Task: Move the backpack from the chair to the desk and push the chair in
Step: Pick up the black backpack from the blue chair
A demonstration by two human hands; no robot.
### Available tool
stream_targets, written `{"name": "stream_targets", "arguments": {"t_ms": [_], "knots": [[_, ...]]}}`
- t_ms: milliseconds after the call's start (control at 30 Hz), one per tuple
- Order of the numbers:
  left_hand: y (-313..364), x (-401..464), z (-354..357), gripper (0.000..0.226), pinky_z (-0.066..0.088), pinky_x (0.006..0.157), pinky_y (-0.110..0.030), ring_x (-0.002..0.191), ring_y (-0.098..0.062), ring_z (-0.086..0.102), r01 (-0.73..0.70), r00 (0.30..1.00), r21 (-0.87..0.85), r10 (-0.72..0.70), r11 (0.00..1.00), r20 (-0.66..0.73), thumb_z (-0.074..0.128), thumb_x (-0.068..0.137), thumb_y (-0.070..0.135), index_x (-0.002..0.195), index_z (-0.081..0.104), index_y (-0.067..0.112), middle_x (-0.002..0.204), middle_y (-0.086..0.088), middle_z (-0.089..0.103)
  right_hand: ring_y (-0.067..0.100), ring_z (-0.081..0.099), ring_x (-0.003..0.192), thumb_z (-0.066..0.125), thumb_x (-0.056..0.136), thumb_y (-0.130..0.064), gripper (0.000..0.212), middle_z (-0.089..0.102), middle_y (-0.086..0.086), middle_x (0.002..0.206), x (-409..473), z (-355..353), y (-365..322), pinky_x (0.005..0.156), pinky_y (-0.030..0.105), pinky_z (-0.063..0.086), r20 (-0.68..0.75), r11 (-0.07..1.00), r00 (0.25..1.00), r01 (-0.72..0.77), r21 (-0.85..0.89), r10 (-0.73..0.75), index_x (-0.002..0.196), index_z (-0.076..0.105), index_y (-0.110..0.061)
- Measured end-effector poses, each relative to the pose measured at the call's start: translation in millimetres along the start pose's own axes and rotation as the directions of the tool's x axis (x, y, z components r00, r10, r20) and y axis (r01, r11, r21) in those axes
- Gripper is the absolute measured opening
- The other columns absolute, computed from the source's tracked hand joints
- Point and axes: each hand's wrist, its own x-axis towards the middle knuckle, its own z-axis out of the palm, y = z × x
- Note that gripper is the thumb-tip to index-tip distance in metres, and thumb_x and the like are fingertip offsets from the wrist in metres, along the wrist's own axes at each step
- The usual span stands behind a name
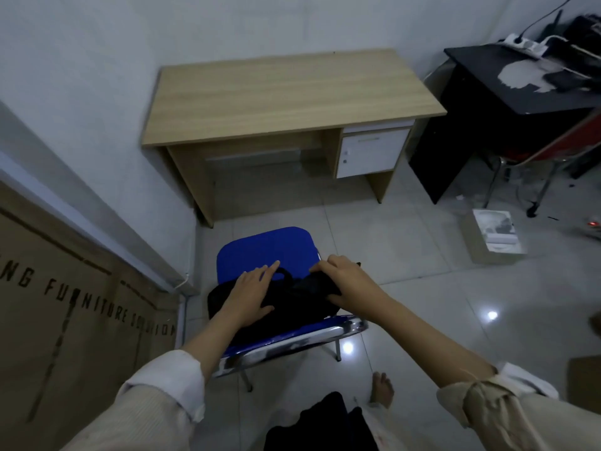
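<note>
1. The backpack (276,307), black, lies on the blue seat of the chair (270,252), at the seat's near edge against the chrome back rail.
2. The left grip (252,292) lies flat on top of the backpack's left half, fingers spread and stretched forward, thumb out to the right. It is open and presses on the fabric without closing on it.
3. The right grip (344,279) is on the backpack's right end, fingers curled over the top edge and thumb below, closed on a fold of the black fabric.
4. The backpack's top handle loop shows between the two grips, touched by neither as far as can be seen.
5. The chair stands on the tiled floor (422,304), pulled out and well apart from the table (292,92), its seat facing the table's knee space.
6. The table is light wood, set in the room's corner, with a white drawer unit (372,151) under its right side.
7. A black side table (507,92) stands to the right of it.
8. A brown printed carton (65,304) leans along the left wall, near the chair.
</note>
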Motion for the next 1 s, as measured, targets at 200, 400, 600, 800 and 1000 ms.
{"name": "stream_targets", "arguments": {"t_ms": [200,400,600,800,1000], "knots": [[5,13,2,0.080,0.036,0.107,-0.041,0.106,-0.028,0.058,0.014,0.999,0.084,-0.017,0.996,0.033,0.071,0.080,0.018,0.145,0.025,0.020,0.114,-0.007,0.067,0.029,0.025,0.136,0.071,0.081,-0.018,0.077,0.032,0.007,0.147,-15,4,7,0.117,0.050,0.021,-0.029,0.992,0.995,-0.095,-0.083,0.093,0.144,0.029,-0.029],[6,10,3,0.040,0.044,0.089,-0.035,0.102,-0.024,0.061,0.013,0.999,0.093,-0.017,0.996,0.040,0.065,0.083,0.011,0.121,0.053,0.018,0.114,-0.006,0.067,0.029,0.004,0.148,0.066,0.088,-0.021,0.074,0.017,0.006,0.159,-27,13,17,0.121,0.055,0.006,0.022,0.970,0.970,-0.242,-0.030,0.243,0.147,0.023,-0.027],[17,6,-7,0.022,0.043,0.084,-0.036,0.098,-0.022,0.062,-0.060,0.998,0.056,0.062,0.997,-0.020,0.066,0.086,0.020,0.108,0.063,0.021,0.106,-0.001,0.067,0.031,0.004,0.148,0.064,0.088,-0.015,0.072,0.017,0.008,0.159,-28,22,10,0.120,0.055,0.011,0.052,0.965,0.964,-0.262,0.021,0.260,0.147,0.024,-0.023],[32,13,-45,0.004,0.031,0.070,-0.032,0.085,-0.025,0.058,-0.070,0.958,-0.022,0.061,0.997,-0.282,0.060,0.087,0.019,0.089,0.058,0.021,0.088,-0.002,0.062,0.032,0.006,0.148,0.065,0.087,-0.017,0.079,0.015,0.009,0.160,-19,16,8,0.121,0.050,0.013,0.026,0.967,0.970,-0.243,0.072,0.242,0.149,0.019,-0.025],[49,29,-84,0.012,0.049,0.076,-0.044,0.087,-0.030,0.058,0.022,0.895,-0.253,-0.132,0.967,-0.426,0.061,0.086,0.007,0.096,0.063,0.014,0.092,-0.008,0.062,0.032,0.017,0.145,0.069,0.085,-0.016,0.085,0.018,0.012,0.157,-6,-3,22,0.118,0.048,0.023,-0.058,0.970,0.978,-0.189,0.152,0.199,0.150,0.015,-0.026]]}}
